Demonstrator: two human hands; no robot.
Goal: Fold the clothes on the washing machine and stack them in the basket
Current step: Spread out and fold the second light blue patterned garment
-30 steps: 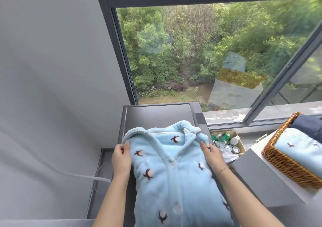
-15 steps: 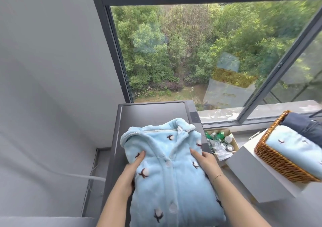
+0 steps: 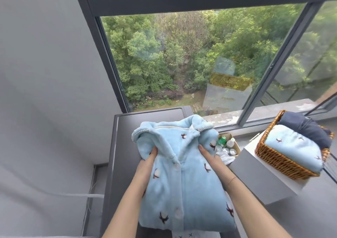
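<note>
Head view: left hand [image 3: 148,162] and right hand [image 3: 209,158] both lie on the light blue fleece pajama top [image 3: 182,175], fingers pointing away from the person toward the collar. Fingertips sink into the fleece just below the collar; curled round a fold or only pressing, I cannot tell. Top sits on the dark washing machine [image 3: 142,119] lid, buttons up, long axis running from the person toward the window [image 3: 191,60], collar at the far end and lifted slightly. Wicker basket [image 3: 277,157] stands to the right on a white surface [image 3: 264,179], well apart, already holding a folded blue piece and a navy one. Right hand is nearer the basket. Judgement: next fold runs along the long axis.
</note>
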